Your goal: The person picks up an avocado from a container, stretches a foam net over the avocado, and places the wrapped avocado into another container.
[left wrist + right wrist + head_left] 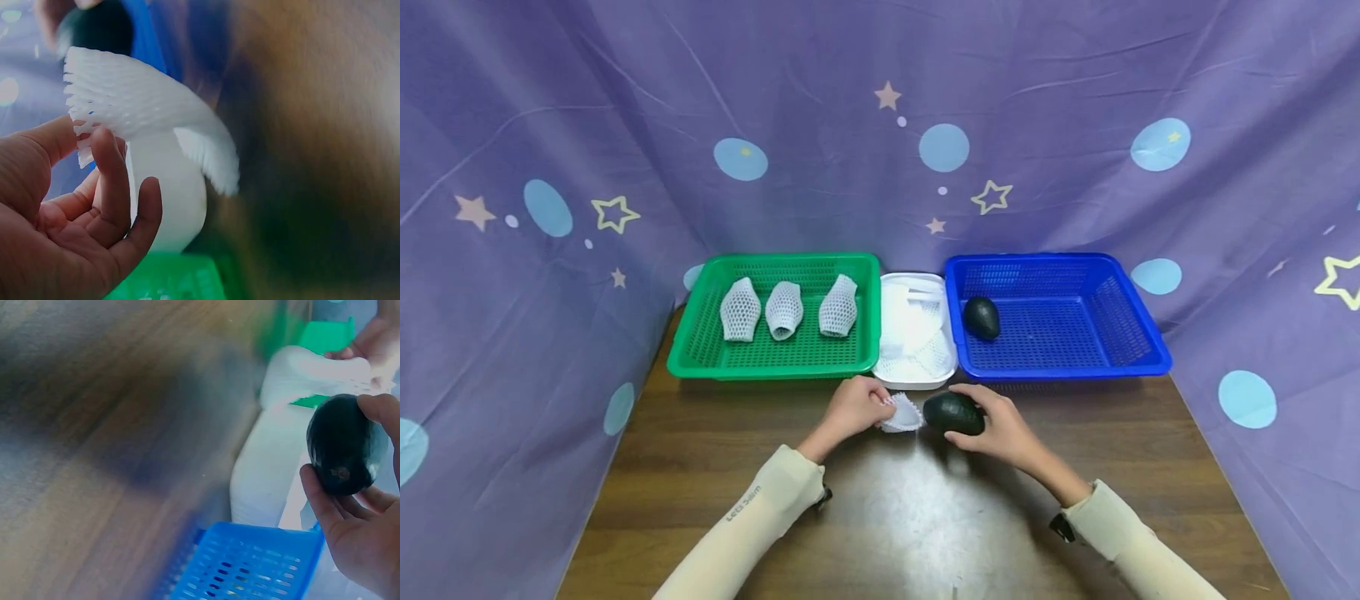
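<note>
My left hand (859,408) pinches a white foam net sleeve (904,413) between thumb and fingers. In the left wrist view the foam net sleeve (137,94) looks limp, with one end folded over. My right hand (1003,425) grips a dark green avocado (953,414), thumb on one side and fingers on the other. The avocado's end faces the sleeve, close beside it, in front of the white tray. From the right wrist the avocado (344,444) shows smooth and shiny, with a small stem scar.
A green basket (775,371) at back left holds three netted fruits (784,310). The white tray (916,385) between the baskets contains more foam nets. At back right a blue basket (1067,367) has one bare avocado (982,318). A purple curtain (850,125) hangs behind the wooden table (700,467).
</note>
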Tool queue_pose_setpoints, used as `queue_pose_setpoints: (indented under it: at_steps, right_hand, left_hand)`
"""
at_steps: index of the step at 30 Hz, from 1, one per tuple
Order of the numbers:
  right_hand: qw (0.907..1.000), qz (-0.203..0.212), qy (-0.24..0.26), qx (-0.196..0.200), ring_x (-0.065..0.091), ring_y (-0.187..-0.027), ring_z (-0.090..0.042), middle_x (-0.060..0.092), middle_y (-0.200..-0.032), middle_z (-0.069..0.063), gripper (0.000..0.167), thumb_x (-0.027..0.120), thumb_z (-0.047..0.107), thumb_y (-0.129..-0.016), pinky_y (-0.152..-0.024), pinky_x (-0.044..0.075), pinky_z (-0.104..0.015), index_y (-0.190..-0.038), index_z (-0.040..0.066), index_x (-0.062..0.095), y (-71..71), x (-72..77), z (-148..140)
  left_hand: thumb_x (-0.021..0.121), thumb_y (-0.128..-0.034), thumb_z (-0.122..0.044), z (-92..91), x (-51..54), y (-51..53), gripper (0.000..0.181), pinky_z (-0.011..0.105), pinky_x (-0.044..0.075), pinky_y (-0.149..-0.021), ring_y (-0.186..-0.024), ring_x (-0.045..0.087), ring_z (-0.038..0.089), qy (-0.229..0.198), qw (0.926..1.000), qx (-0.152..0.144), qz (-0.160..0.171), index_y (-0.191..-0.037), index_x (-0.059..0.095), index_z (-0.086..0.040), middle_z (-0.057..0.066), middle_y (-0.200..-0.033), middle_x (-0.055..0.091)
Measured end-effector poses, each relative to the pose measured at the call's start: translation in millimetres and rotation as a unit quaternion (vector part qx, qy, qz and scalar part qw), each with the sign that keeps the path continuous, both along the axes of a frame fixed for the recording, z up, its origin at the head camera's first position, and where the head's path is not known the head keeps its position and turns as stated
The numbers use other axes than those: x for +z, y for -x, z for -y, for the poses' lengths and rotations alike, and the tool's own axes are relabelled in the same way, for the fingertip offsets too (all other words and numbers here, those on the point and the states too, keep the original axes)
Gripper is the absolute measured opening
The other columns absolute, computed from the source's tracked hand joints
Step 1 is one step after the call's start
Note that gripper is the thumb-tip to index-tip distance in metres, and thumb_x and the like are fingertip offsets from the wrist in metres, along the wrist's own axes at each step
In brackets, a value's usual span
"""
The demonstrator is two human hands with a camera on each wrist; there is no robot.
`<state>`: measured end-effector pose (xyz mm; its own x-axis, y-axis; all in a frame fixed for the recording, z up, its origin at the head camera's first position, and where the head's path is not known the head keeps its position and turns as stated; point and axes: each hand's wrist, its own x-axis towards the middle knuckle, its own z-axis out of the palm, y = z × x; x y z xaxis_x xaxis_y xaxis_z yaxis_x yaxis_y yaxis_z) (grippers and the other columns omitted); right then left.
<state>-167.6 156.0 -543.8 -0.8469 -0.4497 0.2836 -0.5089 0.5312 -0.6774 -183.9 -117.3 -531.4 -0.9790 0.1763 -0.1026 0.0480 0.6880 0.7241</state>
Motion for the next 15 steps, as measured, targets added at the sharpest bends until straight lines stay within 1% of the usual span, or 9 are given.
queue_pose_setpoints:
  at_steps: [3, 6, 9, 12, 15]
  right_hand:
    - [0.9999, -0.003, 0.012, -0.01, 0.069, -0.105, -0.026, 0.071, -0.124, -0.013, 0.067, 0.092, 0.022, -0.073, -0.082, 0.06, -0.038, -0.131, 0.005, 0.063, 1.8, 6.5, 1]
    - [0.9995, 0.002, 0.03, -0.012, 0.07, -0.105, -0.026, 0.07, -0.125, -0.014, 0.066, 0.092, 0.021, -0.074, -0.082, 0.061, -0.038, -0.132, 0.005, 0.063, 0.8, 15.6, 4]
    - [0.9989, 0.007, 0.047, -0.007, 0.069, -0.105, -0.025, 0.07, -0.126, -0.014, 0.066, 0.092, 0.02, -0.073, -0.082, 0.061, -0.037, -0.131, 0.006, 0.064, -3.3, 22.9, 7]
    - [0.9984, 0.01, 0.055, 0.003, 0.069, -0.104, -0.024, 0.07, -0.124, -0.013, 0.065, 0.091, 0.019, -0.073, -0.082, 0.061, -0.035, -0.131, 0.006, 0.064, -8.3, 24.4, 9]
    - [0.9988, 0.0, 0.048, 0.013, 0.069, -0.101, -0.022, 0.071, -0.121, -0.012, 0.065, 0.091, 0.019, -0.074, -0.08, 0.06, -0.032, -0.131, 0.004, 0.064, -12.4, 19.2, 11]
  left_hand:
    - [0.073, -0.073, -0.011, -9.7, -8.2, -0.5, 0.006, 0.019, 0.04, -0.05, -0.05, 0.049, 0.002, 0.011, 0.9998, -0.01, -0.016, -0.068, 0.07, -0.012, -0.008, -0.053, 0.059]
    - [0.073, -0.0719, -0.01, -17.2, -13.3, -1.6, 0.006, 0.019, 0.041, -0.049, -0.049, 0.049, 0.002, 0.01, 0.9997, -0.012, -0.017, -0.067, 0.069, -0.011, -0.007, -0.054, 0.06]
    - [0.074, -0.0724, -0.009, -23.2, -16.7, -2.1, 0.007, 0.019, 0.04, -0.048, -0.047, 0.049, 0.002, 0.004, 0.9999, -0.012, -0.01, -0.068, 0.069, -0.01, -0.006, -0.054, 0.061]
    - [0.075, -0.0734, -0.008, -27.7, -19.0, -2.1, 0.008, 0.019, 0.039, -0.048, -0.047, 0.049, 0.002, 0.001, 0.9999, -0.013, -0.009, -0.068, 0.07, -0.009, -0.004, -0.054, 0.062]
    - [0.073, -0.0746, -0.006, -31.0, -20.5, -2.3, 0.007, 0.018, 0.04, -0.049, -0.047, 0.05, 0.002, 0.003, 0.9999, -0.012, -0.011, -0.069, 0.07, -0.009, -0.004, -0.054, 0.062]
